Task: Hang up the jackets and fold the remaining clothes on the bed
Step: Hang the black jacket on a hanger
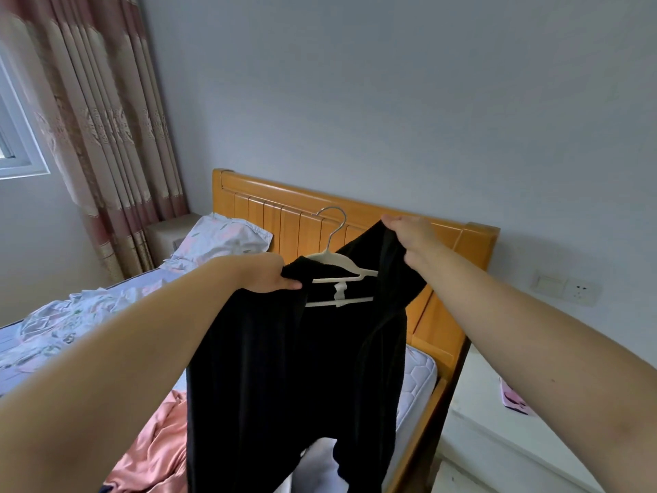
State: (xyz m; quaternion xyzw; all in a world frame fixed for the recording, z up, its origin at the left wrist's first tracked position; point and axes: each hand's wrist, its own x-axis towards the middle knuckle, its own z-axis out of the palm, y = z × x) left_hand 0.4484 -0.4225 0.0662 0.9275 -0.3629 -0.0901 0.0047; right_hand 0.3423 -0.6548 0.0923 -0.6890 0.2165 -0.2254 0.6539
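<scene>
Head view. Black jacket, soft matte fabric, held aloft over bed; hem hanging toward quilted mattress. Left hand: fingers curled round bunched shoulder fabric. Right hand: fingers pinching opposite shoulder edge, raised higher. White hanger, slim, curved, metal hook, inside jacket neck; one end under fabric, other end bare. Slatted orange wooden headboard behind. Shiny pink garment crumpled on bed, lower left. Floral pillow touching headboard.
</scene>
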